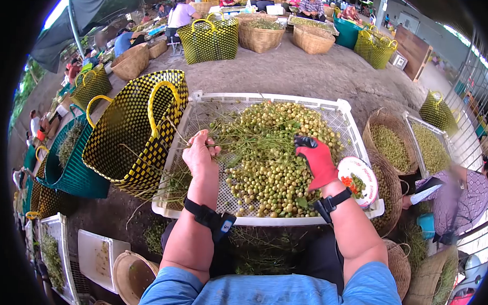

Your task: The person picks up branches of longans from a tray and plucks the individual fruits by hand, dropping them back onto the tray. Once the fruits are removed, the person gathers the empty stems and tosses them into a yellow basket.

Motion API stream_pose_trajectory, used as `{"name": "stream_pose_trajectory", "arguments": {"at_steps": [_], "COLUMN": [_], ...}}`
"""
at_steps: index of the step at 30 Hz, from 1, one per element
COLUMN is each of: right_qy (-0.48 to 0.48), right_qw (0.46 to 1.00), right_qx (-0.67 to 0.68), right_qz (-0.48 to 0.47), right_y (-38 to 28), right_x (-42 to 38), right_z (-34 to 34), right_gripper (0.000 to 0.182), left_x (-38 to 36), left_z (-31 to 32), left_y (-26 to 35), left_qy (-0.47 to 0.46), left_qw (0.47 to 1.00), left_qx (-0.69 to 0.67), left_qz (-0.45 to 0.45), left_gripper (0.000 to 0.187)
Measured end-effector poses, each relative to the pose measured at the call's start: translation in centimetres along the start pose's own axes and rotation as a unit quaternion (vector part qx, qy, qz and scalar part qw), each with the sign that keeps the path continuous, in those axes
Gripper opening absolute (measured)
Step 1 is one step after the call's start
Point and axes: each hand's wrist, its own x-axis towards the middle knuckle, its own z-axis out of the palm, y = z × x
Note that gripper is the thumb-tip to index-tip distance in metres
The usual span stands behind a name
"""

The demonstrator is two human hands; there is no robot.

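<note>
In front of me a white plastic tray (252,221) holds a heap of small round yellow-green fruits (275,178). Thin green stems (250,142) lie tangled over the heap's left part. My left hand (202,154), bare, is closed around several thin stems near the tray's left side; stem ends stick out past the fingers. My right hand (318,159), in a red glove with black fingertips, is over the heap's right side, its fingers curled together. Whatever is between them is hidden. A white bowl (368,170) with orange and green bits sits at the tray's right edge.
A black-and-yellow woven basket (132,130) stands against the tray's left side, a teal basket (74,162) beyond it. Wicker baskets (381,136) of fruit stand to the right, near a crouching person (457,203). Other people and baskets are farther back.
</note>
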Motion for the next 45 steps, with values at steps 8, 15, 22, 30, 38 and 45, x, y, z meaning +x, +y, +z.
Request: {"name": "stream_pose_trajectory", "arguments": {"at_steps": [8,15,22,30,38,45], "right_qy": [-0.21,-0.157,-0.16,-0.305,-0.342,-0.323], "right_qw": [0.977,0.986,0.983,0.952,0.912,0.848], "right_qx": [0.043,0.017,0.088,0.037,0.18,0.355], "right_qz": [0.006,0.047,0.013,0.002,0.136,0.226], "right_y": [-2.8,-2.9,-0.8,-3.0,-5.0,-2.9], "right_x": [-2.6,-3.2,-1.8,-3.7,-5.1,-4.7], "right_z": [3.6,4.9,4.5,7.0,8.1,9.0], "right_gripper": [0.035,0.021,0.019,0.031,0.03,0.03], "left_x": [-0.6,-1.2,0.0,-0.4,-0.5,-0.8], "left_z": [0.1,0.1,-2.3,-3.7,-4.6,-4.9], "left_y": [0.0,0.3,1.9,2.6,2.8,3.5], "left_qy": [0.002,-0.005,-0.008,-0.006,0.006,0.009], "left_qw": [1.0,1.0,1.0,1.0,1.0,1.0], "left_qx": [-0.01,0.002,-0.012,0.011,-0.002,-0.006], "left_qz": [-0.021,-0.02,0.011,0.008,0.014,0.02], "left_gripper": [0.005,0.005,0.007,0.006,0.008,0.008]}}
